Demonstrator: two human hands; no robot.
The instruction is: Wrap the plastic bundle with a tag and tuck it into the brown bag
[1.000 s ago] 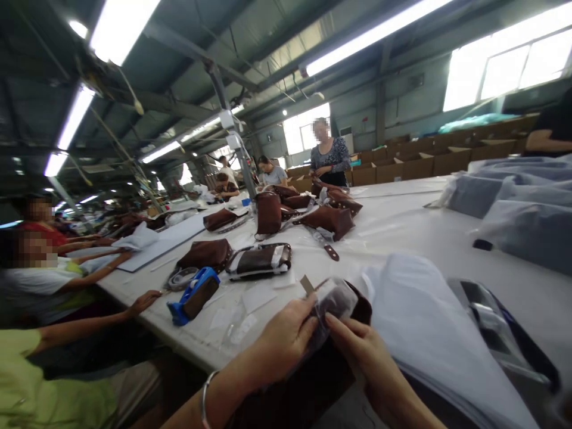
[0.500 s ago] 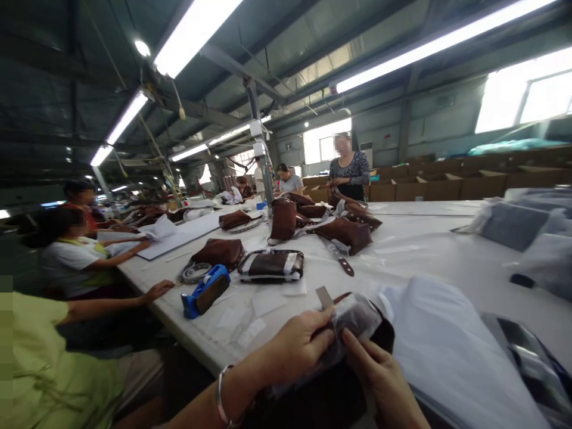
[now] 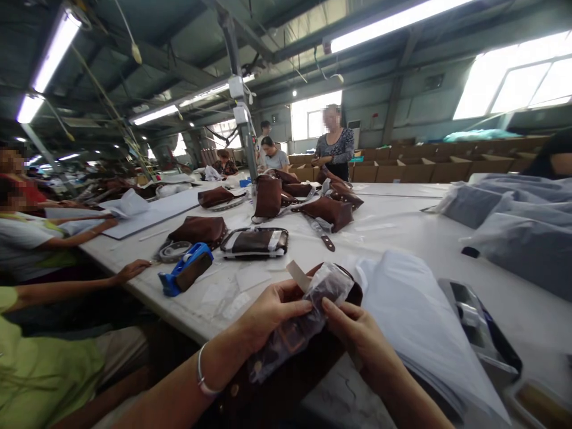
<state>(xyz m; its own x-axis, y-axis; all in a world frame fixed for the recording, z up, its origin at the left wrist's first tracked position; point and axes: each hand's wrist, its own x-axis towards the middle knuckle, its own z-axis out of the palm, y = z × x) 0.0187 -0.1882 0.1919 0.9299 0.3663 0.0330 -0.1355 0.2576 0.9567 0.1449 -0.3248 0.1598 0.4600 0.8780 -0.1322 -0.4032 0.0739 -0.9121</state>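
Note:
A dark brown leather strap in clear plastic wrap is between my hands, with a square buckle faintly visible through the film. My left hand is closed on its left side, thumb on top. A short pale strip sticks up at the left fingertips. From the right, my right hand pinches the wrap between thumb and fingers. Beneath the strap lies a brown leather bag with brass-coloured studs, partly hidden by my hands and in shadow.
Left of my hands stands a blue tape dispenser. A wrapped dark pouch and several brown bags lie farther back. White sheets and bagged grey items are on the right. A co-worker's hand rests at the table edge.
The view has turned right and tilted down. My hands remain on the wrapped strap, and more of it and its buckle now shows below my left hand.

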